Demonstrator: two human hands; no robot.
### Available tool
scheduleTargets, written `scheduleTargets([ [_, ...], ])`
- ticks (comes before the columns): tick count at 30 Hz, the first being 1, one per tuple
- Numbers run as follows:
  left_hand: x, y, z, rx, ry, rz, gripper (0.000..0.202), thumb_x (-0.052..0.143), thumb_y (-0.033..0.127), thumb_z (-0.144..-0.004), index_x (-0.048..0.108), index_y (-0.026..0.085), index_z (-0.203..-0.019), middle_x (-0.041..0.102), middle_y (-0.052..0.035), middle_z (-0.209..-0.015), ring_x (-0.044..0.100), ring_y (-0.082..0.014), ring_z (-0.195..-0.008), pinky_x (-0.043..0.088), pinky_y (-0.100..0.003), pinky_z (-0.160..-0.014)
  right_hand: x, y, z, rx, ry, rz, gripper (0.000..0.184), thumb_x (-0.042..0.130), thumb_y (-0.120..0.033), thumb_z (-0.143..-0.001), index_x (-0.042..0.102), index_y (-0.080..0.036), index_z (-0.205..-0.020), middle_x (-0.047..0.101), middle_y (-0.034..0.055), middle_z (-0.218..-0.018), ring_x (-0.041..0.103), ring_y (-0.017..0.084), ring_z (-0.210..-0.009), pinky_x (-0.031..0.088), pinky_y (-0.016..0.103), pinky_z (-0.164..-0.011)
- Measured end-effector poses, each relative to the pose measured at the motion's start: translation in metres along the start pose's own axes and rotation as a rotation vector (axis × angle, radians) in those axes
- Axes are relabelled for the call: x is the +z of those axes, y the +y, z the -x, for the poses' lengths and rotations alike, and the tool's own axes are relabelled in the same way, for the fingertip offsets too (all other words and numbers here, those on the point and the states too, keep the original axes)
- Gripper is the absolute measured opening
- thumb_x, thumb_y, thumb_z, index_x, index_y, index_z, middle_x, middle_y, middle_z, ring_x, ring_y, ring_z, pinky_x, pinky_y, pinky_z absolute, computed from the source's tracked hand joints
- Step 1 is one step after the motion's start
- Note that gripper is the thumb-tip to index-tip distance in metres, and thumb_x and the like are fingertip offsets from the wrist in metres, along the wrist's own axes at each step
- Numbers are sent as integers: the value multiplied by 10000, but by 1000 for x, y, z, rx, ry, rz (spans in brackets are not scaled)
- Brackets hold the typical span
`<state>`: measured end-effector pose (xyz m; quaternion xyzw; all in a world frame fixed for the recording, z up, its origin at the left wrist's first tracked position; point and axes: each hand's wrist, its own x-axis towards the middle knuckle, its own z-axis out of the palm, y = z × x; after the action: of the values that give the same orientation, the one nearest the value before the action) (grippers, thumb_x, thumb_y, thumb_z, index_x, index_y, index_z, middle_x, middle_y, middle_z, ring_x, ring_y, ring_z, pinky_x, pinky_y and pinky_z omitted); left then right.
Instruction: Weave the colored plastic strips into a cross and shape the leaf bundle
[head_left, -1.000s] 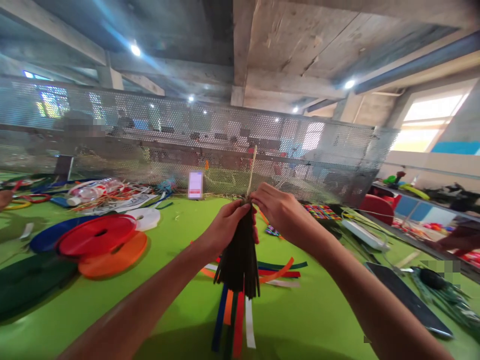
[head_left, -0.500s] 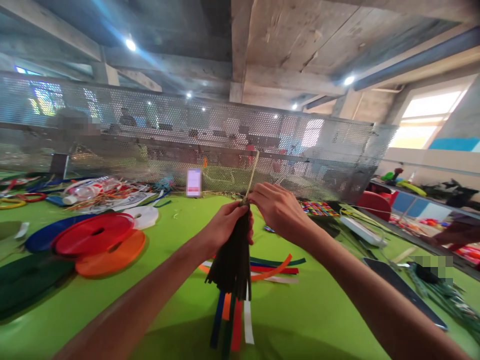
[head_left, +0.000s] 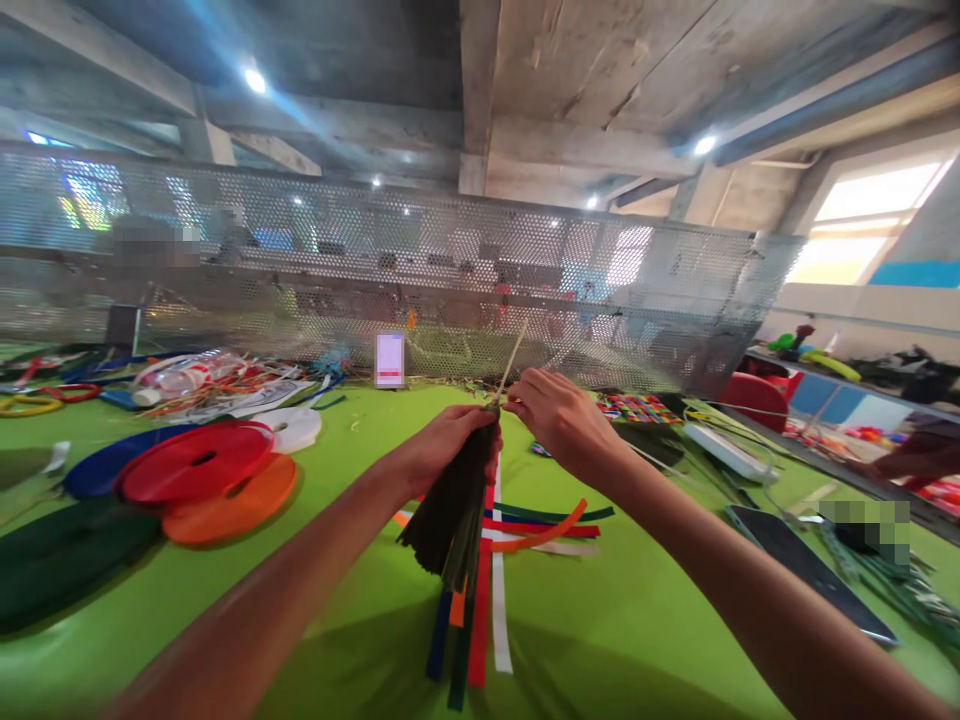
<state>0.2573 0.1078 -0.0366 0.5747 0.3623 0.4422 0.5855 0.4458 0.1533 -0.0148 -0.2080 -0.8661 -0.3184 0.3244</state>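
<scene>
My left hand (head_left: 457, 440) is closed around the top of a bundle of dark strips (head_left: 450, 520), which hangs down and fans out at its lower end. A thin pale strip (head_left: 514, 362) sticks up from the bundle's bound top. Beside that top, my right hand (head_left: 551, 405) has its fingers curled in a pinch; what lies between them is too small to make out. Beneath the bundle, flat coloured strips (head_left: 480, 630) in blue, orange, green, red and white lie crossed on the green table (head_left: 360, 620). The bundle covers part of the crossing.
Rolls of red (head_left: 161, 465), orange (head_left: 259, 500), white and dark green (head_left: 67, 570) strip lie at left. Behind them is a plastic bottle (head_left: 187, 375) among loose strips. A lit phone (head_left: 389, 360) leans by the perforated screen (head_left: 450, 280). A dark phone (head_left: 810, 575) lies at right.
The bundle's lower end has swung left, uncovering more of the crossed strips. The pale strip leans further right, and my right fingers have moved slightly away from the bundle's top.
</scene>
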Motion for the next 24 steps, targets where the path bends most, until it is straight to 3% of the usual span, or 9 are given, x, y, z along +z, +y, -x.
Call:
scheduleTargets([
  [4,-1,-4,2,-5,8,-100,369,560,495,-868,581,152,-732,598,-34,-597,555,-137,-507,445,-245,-514,-13,1,-4,-148,-11,140,146,542,-206,-1010,664,-146,-1064,671,86,-997,517,232,-904,363,359,-751],
  [7,-5,-10,-4,92,42,-274,361,554,492,-869,574,163,-720,595,-25,-626,511,-124,-528,393,-236,-515,-15,5,-8,-296,-76,128,158,562,-157,-990,675,-188,-1097,689,71,-1169,502,252,-1070,340,388,-856],
  [9,-8,-14,-10,167,75,-386,309,587,434,-857,580,164,-708,583,-16,-638,473,-115,-549,349,-230,-520,-15,9,-11,-310,-155,103,121,600,-146,-968,694,-208,-1011,710,43,-1112,513,252,-1090,315,401,-897],
  [12,-10,-15,-16,204,81,-451,241,620,345,-844,597,163,-687,552,-3,-622,419,-111,-553,303,-235,-519,-16,11,-16,-239,-317,72,119,640,-152,-948,697,-209,-861,701,18,-874,557,224,-933,306,384,-843],
  [14,-10,-13,-17,218,78,-473,223,619,312,-850,609,163,-683,549,-2,-624,416,-115,-563,306,-238,-531,-17,10,-20,-196,-384,44,118,665,-167,-936,694,-201,-827,685,19,-827,563,208,-858,307,371,-802],
  [19,-13,-10,-15,225,78,-508,205,626,265,-846,621,162,-670,567,-10,-615,449,-128,-580,320,-237,-546,-13,3,-22,-224,-450,61,118,627,-75,-919,694,-164,-880,684,47,-840,584,191,-819,343,353,-789],
  [24,-14,-12,-13,141,26,-518,240,585,290,-880,621,156,-685,592,-32,-587,480,-133,-498,331,-249,-495,-6,4,-18,-314,-445,60,137,623,-56,-916,682,-158,-845,685,46,-820,583,190,-798,368,346,-780],
])
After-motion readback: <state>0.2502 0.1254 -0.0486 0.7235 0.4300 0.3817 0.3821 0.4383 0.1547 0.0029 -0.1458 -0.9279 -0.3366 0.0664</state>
